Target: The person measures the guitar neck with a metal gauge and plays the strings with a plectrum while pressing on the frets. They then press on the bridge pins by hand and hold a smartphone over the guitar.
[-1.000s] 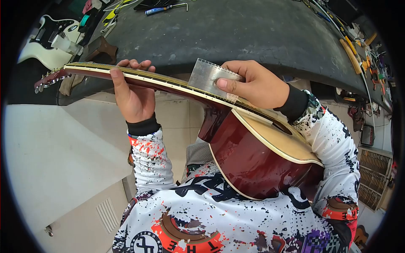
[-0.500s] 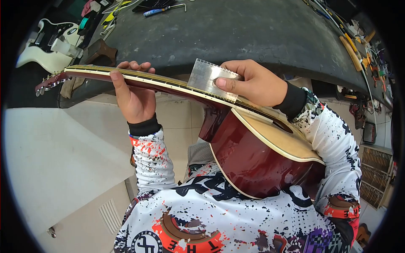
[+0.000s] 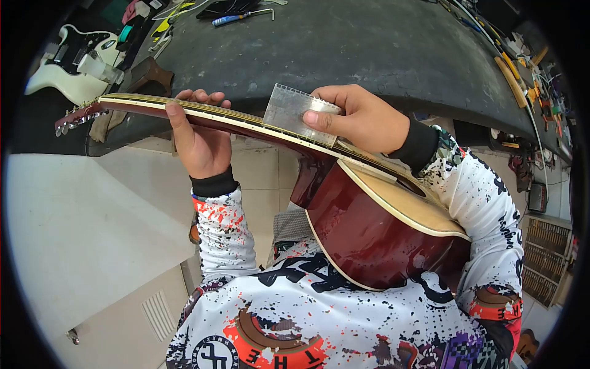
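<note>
An acoustic guitar (image 3: 381,227) with dark red sides and a pale top rests across my lap, its neck reaching left to the headstock (image 3: 80,119). My left hand (image 3: 201,138) is wrapped round the neck from below, thumb on the near edge and fingertips showing beyond the strings. Between the thumb and fingers of my right hand (image 3: 362,120) is a flat metal plate (image 3: 289,109) with a notched edge. The plate stands on its lower edge at the strings, near where the neck meets the body.
A dark workbench (image 3: 369,49) spans the top, bearing a blue-handled tool (image 3: 230,20). A white electric guitar (image 3: 55,80) lies at the upper left. Several tools line the right side, near a wooden stick (image 3: 511,80). A rack (image 3: 544,252) stands at the lower right.
My right hand and the metal plate have shifted slightly left along the neck. My left hand still holds the neck, a little further right in view.
</note>
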A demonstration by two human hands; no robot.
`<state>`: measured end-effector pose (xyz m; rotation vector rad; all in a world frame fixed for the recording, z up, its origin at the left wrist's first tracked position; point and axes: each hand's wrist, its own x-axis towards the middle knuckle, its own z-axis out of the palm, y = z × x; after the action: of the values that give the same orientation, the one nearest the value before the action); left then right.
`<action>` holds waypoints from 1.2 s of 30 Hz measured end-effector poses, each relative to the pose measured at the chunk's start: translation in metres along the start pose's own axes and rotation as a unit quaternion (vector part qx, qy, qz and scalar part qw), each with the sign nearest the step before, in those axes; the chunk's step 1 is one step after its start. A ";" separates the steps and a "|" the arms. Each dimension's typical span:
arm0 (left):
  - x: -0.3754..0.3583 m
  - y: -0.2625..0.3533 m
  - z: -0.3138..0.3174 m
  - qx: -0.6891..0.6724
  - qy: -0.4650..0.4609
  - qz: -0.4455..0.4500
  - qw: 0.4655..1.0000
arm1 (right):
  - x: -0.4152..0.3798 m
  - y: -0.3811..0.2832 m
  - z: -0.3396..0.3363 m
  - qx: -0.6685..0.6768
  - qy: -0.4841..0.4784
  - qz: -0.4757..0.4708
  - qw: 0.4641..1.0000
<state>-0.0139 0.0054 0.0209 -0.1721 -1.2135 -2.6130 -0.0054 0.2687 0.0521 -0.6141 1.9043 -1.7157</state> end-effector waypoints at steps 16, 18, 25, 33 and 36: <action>0.002 0.000 -0.004 -0.005 -0.008 0.003 1.000 | 0.005 -0.001 0.006 0.048 0.013 0.019 0.999; 0.003 0.001 -0.004 -0.004 -0.009 0.004 1.000 | 0.004 -0.003 0.007 0.044 0.013 0.025 0.999; 0.002 0.002 -0.006 0.002 -0.013 0.004 1.000 | 0.004 -0.003 0.010 0.066 0.013 0.031 0.997; 0.002 0.002 -0.007 -0.009 -0.020 0.002 1.000 | 0.005 -0.006 0.011 0.063 0.010 0.028 0.998; 0.003 0.003 -0.007 -0.009 -0.022 0.003 1.000 | 0.004 -0.007 0.011 0.062 0.008 0.032 0.998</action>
<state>-0.0159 -0.0023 0.0187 -0.2380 -1.2035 -2.6294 -0.0016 0.2564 0.0581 -0.4902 1.7932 -1.7866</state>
